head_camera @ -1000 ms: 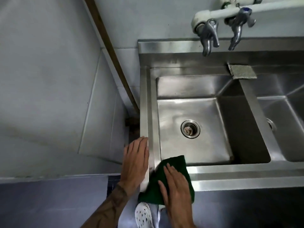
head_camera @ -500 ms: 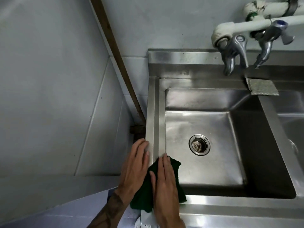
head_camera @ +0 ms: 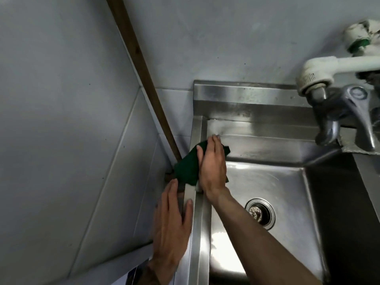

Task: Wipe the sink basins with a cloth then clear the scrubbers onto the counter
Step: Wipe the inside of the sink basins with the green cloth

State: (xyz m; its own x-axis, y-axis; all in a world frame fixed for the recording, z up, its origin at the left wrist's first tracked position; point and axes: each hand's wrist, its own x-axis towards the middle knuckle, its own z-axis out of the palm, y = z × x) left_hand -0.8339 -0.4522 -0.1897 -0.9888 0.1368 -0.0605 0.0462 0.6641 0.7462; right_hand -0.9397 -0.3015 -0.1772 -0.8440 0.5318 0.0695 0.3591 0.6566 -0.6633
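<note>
The steel sink's left basin (head_camera: 273, 182) fills the middle of the view, with its round drain (head_camera: 260, 212) in the floor. My right hand (head_camera: 211, 165) lies flat on a dark green cloth (head_camera: 187, 165), pressing it on the sink's left rim near the back left corner. My left hand (head_camera: 172, 225) rests flat with spread fingers along the outer left edge of the sink, holding nothing. A grey scrubber pad (head_camera: 357, 146) lies on the divider at the right, partly behind the tap.
A metal tap (head_camera: 339, 112) on a white pipe (head_camera: 320, 70) hangs over the right back of the basin. Grey tiled walls close in at left and behind. A brown wooden strip (head_camera: 144, 79) runs down the wall corner.
My right hand has slid the green cloth from the sink's front left corner along the left rim to the back left corner. My left hand stayed on the left edge. The view moved closer.
</note>
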